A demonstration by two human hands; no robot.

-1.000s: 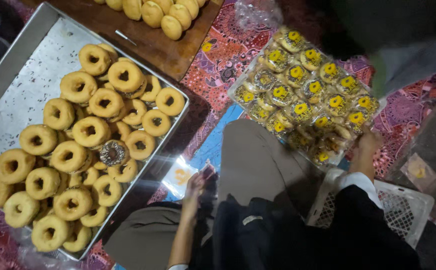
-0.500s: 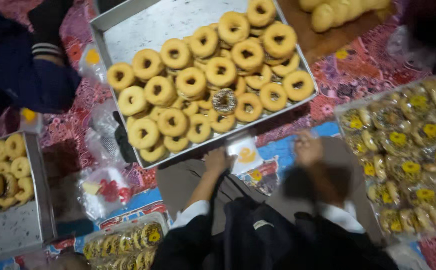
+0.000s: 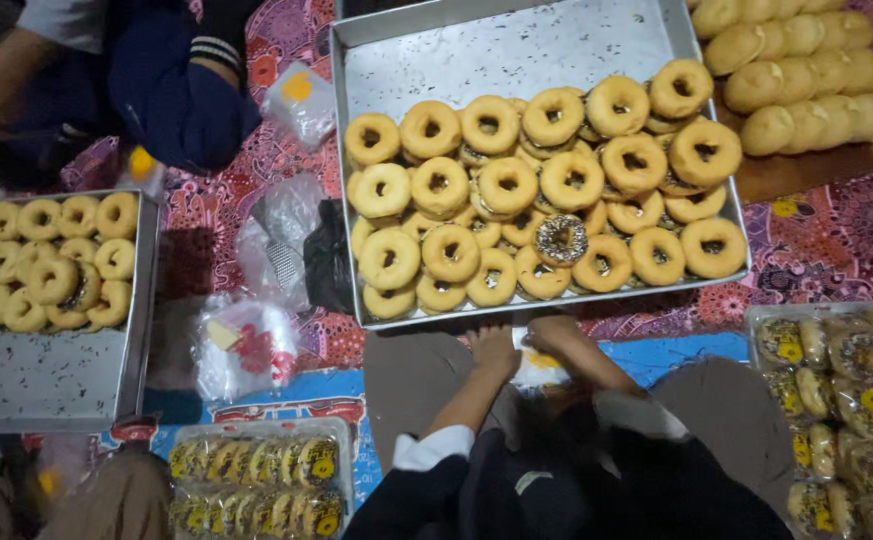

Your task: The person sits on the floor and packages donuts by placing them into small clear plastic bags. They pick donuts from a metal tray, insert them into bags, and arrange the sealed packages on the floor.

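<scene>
Over the patterned floor cloth (image 3: 817,240), your left hand (image 3: 495,352) and right hand (image 3: 557,335) are pinching a small plastic bag (image 3: 540,370) at six o'clock below the doughnut tray (image 3: 457,55); a loose grip risks it slipping.

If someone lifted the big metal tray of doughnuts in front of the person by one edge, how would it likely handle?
The metal tray looks thin-walled yet rigid, so it would probably stay flat. The doughnuts crowd its near half, leaving the far half bare, so it would likely feel heavier on that side. They lie loosely stacked and may slide on the smooth metal if it tilts.
</scene>
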